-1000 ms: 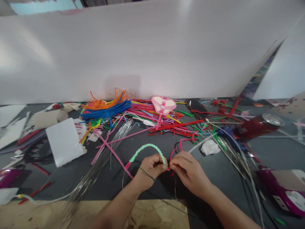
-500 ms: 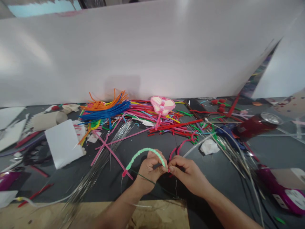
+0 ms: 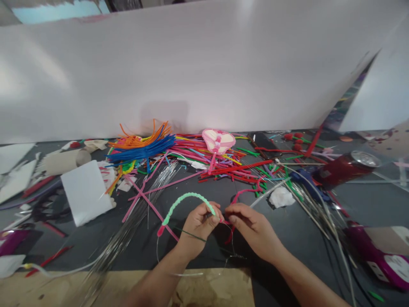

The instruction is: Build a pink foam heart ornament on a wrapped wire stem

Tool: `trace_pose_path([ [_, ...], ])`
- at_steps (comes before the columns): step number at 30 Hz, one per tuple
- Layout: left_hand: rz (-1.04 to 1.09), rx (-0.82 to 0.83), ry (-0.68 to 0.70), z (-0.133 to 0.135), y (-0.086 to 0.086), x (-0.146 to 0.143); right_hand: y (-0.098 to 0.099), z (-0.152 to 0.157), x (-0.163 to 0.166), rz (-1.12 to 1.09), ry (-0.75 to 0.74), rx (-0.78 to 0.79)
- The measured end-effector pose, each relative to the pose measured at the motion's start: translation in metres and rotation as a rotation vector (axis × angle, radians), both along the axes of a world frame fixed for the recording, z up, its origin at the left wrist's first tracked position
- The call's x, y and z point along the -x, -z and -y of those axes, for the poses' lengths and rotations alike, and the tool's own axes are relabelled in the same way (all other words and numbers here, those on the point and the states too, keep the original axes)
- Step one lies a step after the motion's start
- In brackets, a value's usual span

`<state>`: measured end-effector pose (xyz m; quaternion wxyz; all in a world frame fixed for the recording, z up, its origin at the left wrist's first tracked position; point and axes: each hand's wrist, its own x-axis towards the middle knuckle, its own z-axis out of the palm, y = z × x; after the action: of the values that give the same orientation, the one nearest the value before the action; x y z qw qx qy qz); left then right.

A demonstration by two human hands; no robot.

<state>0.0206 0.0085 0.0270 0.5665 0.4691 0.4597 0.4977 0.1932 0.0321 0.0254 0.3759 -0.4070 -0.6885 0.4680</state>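
Two-handed pinching underway, apparently joining pale green beaded pipe cleaner to red pipe cleaner, both centred above near edge of dark worktable. Left hand and right hand narrowly gripping, forearms angling inward; join seemingly needing firm twist.

You sat in a craft workshop. A dark work table was strewn with heaps of coloured pipe cleaners, loose silver wires and paper offcuts, with a white board standing behind.
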Motion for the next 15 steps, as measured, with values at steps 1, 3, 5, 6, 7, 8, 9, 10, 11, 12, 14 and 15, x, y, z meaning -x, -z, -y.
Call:
trace_pose_path([
  [1,0.014,0.011,-0.019,0.000,0.000,0.000,-0.001,0.000,-0.001,0.018,0.069,-0.130],
  [3,0.043,0.021,-0.053,-0.001,0.000,0.000,-0.004,0.001,-0.003,0.058,0.148,-0.382],
  [5,0.064,0.021,-0.074,-0.002,0.000,-0.001,-0.008,0.003,-0.004,0.117,0.126,-0.563],
  [6,0.068,0.022,-0.081,-0.002,-0.001,-0.001,-0.010,0.005,-0.004,0.153,0.097,-0.620],
  [7,0.068,0.021,-0.085,-0.002,-0.001,-0.002,-0.011,0.006,-0.004,0.194,0.063,-0.653],
  [8,0.066,0.020,-0.089,-0.002,-0.001,-0.002,-0.012,0.007,-0.004,0.237,0.030,-0.669],
  [9,0.062,0.015,-0.091,-0.002,-0.001,-0.002,-0.012,0.008,-0.003,0.279,0.006,-0.678],
  [10,0.055,0.008,-0.094,-0.002,-0.001,-0.002,-0.012,0.009,-0.003,0.319,-0.008,-0.685],
  [11,0.046,-0.003,-0.098,-0.002,0.000,-0.002,-0.011,0.010,-0.003,0.356,-0.012,-0.695],
  [12,0.038,-0.010,-0.101,-0.002,0.001,-0.001,-0.011,0.010,-0.002,0.386,-0.005,-0.712],
  [14,0.039,-0.007,-0.108,-0.002,0.003,-0.001,-0.010,0.011,-0.001,0.438,0.024,-0.757],
  [15,0.049,0.003,-0.107,-0.002,0.004,0.000,-0.010,0.011,0.000,0.460,0.038,-0.784],
])
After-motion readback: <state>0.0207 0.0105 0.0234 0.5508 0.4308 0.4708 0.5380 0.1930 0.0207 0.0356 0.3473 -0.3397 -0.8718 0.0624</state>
